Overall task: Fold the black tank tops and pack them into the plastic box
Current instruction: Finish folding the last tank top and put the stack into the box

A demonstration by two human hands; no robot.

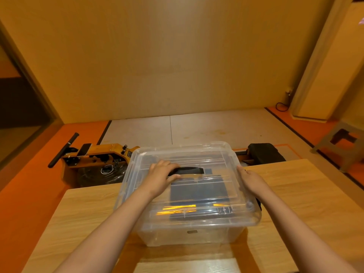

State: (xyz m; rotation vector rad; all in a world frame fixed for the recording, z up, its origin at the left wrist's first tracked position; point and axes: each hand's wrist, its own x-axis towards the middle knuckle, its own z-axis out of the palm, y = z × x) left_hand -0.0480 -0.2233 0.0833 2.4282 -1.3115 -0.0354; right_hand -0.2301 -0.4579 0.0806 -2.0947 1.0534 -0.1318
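head view: only camera, everything below is from it
box: clear plastic box (189, 236) sits mid-table (295, 194), near my edge
lid: clear lid (197, 153) lies on top of the box; can't tell if it's clipped down
left hand: my left hand (160, 175) grips the black handle (192, 170) at the lid centre, fingers curled over it, thumb tucked under
right hand: my right hand (249, 179) is on the lid's right rim, fingers straight and held together, pressing against the edge
tank tops: dark flat stack (197, 191) shows through the lid, inside the box, so black tank tops by my read
stray bit: something black (259, 204) pokes out behind the box's right corner; can't tell what
progress: folding and packing look done, my guess; what's left is seating the lid and checking that stray bit
axis: box long side runs left-right across the table, handle in line with it; stack lies flat, long side also left-right
floor: rowing machine (94, 160) beyond the table on the left, grey stool (342, 142) on the right
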